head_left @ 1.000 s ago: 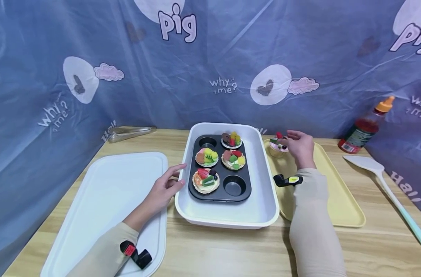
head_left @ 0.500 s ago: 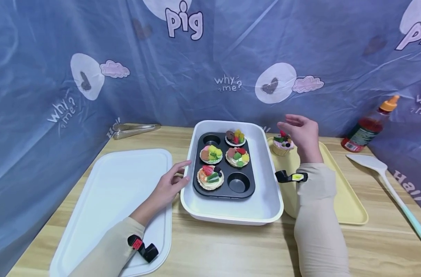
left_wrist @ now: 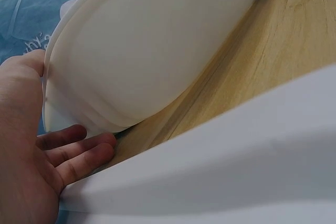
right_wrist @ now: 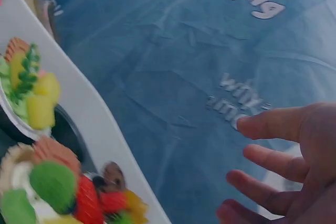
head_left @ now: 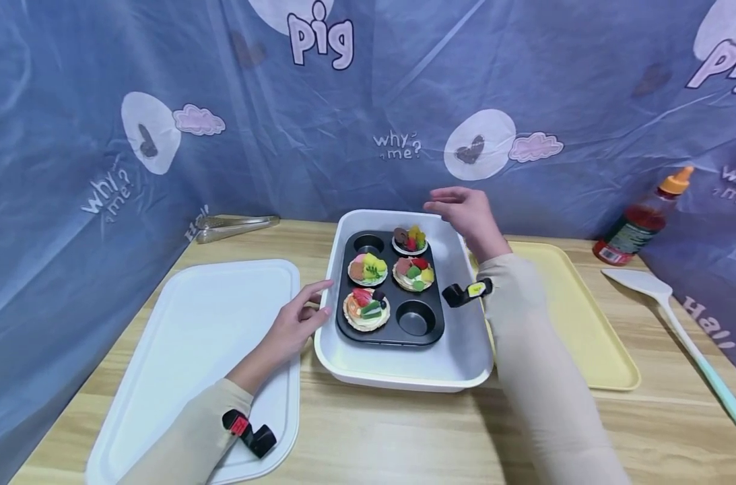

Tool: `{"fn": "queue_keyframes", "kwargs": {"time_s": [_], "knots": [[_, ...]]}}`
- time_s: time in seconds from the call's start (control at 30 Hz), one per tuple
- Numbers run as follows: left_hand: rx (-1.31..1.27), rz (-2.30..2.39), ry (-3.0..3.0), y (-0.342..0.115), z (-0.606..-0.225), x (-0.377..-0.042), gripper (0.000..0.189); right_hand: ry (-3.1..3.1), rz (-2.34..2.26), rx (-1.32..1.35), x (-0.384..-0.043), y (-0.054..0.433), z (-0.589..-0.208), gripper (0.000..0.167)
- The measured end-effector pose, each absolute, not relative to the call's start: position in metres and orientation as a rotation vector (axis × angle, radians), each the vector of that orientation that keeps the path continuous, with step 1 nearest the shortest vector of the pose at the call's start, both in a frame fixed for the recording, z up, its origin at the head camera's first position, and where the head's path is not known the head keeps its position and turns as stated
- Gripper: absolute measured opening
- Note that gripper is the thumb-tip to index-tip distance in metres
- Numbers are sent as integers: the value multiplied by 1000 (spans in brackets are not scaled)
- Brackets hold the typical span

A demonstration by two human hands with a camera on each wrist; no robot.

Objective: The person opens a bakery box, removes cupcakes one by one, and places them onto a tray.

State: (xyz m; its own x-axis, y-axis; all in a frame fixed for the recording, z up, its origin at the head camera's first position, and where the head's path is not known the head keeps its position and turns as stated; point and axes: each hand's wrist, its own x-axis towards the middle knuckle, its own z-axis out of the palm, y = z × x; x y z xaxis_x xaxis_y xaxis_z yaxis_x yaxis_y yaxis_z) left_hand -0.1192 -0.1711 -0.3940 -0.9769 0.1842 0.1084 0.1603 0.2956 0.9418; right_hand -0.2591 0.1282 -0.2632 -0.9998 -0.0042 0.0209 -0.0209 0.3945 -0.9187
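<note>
Fingers parted and holding nothing, a person's right hand (head_left: 461, 210) is hovering above the far right part of a white, deep-walled rectangular pan (head_left: 398, 382), while the left hand (head_left: 291, 329), its fingers loosely bent and apart, is touching the pan's left rim without clasping it. Inside the pan, a black metal muffin tin (head_left: 394, 331) is sitting with colourful fruit-topped toy tarts (head_left: 366, 311) filling four of its six cups. Handling well here seems to be calling for a light, steadying left touch and a raised right wrist, its black camera (head_left: 466, 293) clearing the toppings. To either side, a pale white plastic tray (head_left: 210, 323) and a yellow plastic tray (head_left: 576, 323) are lying on the wooden table (head_left: 392, 431); silver metal tongs (head_left: 237, 228) and a red sauce bottle with an orange cap (head_left: 637, 225) are standing out farther off. The right arm is hiding part of the yellow tray, the right wrist view is cutting off most of the tin, and a blur is softening the tarts there.
</note>
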Motion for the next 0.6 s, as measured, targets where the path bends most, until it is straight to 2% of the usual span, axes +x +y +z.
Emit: {"fn": "queue_keyframes", "kwargs": {"time_s": [0.33,0.6], "knots": [[323,1833,2511,-173,-396,-119,50,-2579,1831,20,-270,92,-289,46],[352,1836,2498,-172,-396,-120,50,-2571,1766,-6,-270,91,-309,54]]}}
